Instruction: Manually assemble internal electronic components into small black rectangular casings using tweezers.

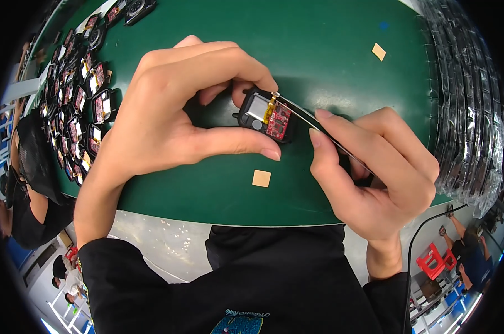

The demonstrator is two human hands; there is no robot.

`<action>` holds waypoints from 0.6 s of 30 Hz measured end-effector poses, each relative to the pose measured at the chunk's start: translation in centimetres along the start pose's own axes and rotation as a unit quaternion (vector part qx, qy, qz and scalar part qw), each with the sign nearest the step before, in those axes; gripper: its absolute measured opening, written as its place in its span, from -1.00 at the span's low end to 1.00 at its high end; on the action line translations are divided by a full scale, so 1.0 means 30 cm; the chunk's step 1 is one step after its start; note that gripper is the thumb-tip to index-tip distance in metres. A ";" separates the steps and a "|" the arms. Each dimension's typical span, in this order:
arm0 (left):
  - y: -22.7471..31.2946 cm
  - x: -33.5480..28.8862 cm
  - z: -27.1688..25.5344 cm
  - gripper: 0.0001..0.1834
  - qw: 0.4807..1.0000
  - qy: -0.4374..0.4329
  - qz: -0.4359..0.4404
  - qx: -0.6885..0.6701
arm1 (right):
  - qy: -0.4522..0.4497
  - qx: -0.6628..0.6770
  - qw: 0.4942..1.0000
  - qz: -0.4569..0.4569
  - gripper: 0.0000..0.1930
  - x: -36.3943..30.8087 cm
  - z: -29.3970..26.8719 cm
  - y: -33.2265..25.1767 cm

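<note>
My left hand (177,106) pinches a small black open case (263,114) over the green table top (319,50). Inside the case sit a silver battery, a red circuit board and a yellow strip. My right hand (374,172) grips thin black tweezers (324,133). Their tips rest on the top edge of the case, by the yellow strip. Both hands are close together, near the table's front edge.
Several more open black cases with red boards (79,106) lie in rows at the far left. Two small tan squares (261,178) (379,52) lie on the green surface. Stacked clear plastic trays (469,111) line the right side. Other people sit at left and lower right.
</note>
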State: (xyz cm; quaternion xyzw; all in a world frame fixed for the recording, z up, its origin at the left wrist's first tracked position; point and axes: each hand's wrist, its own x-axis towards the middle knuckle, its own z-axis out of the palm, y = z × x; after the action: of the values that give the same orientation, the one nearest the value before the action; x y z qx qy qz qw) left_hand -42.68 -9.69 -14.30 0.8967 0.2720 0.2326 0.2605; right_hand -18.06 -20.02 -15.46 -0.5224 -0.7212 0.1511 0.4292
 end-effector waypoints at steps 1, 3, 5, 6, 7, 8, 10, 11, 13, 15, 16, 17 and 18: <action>-0.001 -0.002 0.000 -0.27 1.000 0.001 -0.001 0.000 | 0.002 0.000 1.000 -0.009 -0.67 0.002 0.003 0.002; -0.006 -0.005 0.000 -0.26 1.000 -0.003 -0.002 -0.005 | 0.002 0.001 1.000 -0.017 -0.67 0.004 0.007 0.001; -0.011 -0.002 -0.009 -0.25 1.000 -0.017 -0.001 -0.006 | 0.000 -0.007 1.000 -0.013 -0.67 0.007 0.008 -0.006; -0.017 0.000 -0.014 -0.24 1.000 -0.030 0.003 -0.007 | 0.000 -0.007 1.000 -0.013 -0.67 0.009 0.007 -0.005; -0.024 0.002 -0.019 -0.24 1.000 -0.031 0.002 -0.006 | -0.009 0.008 1.000 -0.006 -0.69 0.011 0.004 -0.003; -0.033 0.004 -0.025 -0.23 0.999 -0.044 0.006 -0.021 | -0.018 0.022 1.000 0.000 -0.71 0.013 0.000 -0.002; -0.042 0.004 -0.032 -0.22 0.998 -0.059 0.007 -0.033 | -0.035 0.044 0.998 0.026 -0.74 0.022 -0.015 -0.010; -0.044 0.004 -0.035 -0.21 0.997 -0.066 0.010 -0.039 | -0.051 0.064 0.995 0.052 -0.76 0.024 -0.020 -0.014; -0.048 0.007 -0.036 -0.21 0.996 -0.073 0.015 -0.045 | -0.054 0.068 0.994 0.061 -0.77 0.025 -0.025 -0.014; -0.051 0.004 -0.035 -0.22 0.996 -0.077 0.019 -0.039 | -0.057 0.073 0.993 0.069 -0.78 0.023 -0.028 -0.013; -0.051 0.004 -0.034 -0.22 0.996 -0.078 0.019 -0.039 | -0.060 0.073 0.993 0.068 -0.78 0.023 -0.029 -0.010; -0.051 0.004 -0.033 -0.22 0.996 -0.077 0.018 -0.039 | -0.062 0.074 0.993 0.066 -0.78 0.023 -0.029 -0.010; -0.051 0.004 -0.032 -0.23 0.996 -0.077 0.017 -0.039 | -0.062 0.074 0.993 0.066 -0.78 0.023 -0.029 -0.011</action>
State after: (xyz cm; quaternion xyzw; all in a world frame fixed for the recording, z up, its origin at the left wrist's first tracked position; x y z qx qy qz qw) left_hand -43.68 -8.19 -14.43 0.9055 0.2271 0.1780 0.3112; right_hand -17.64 -19.73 -14.41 -0.5258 -0.6971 0.2641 0.4097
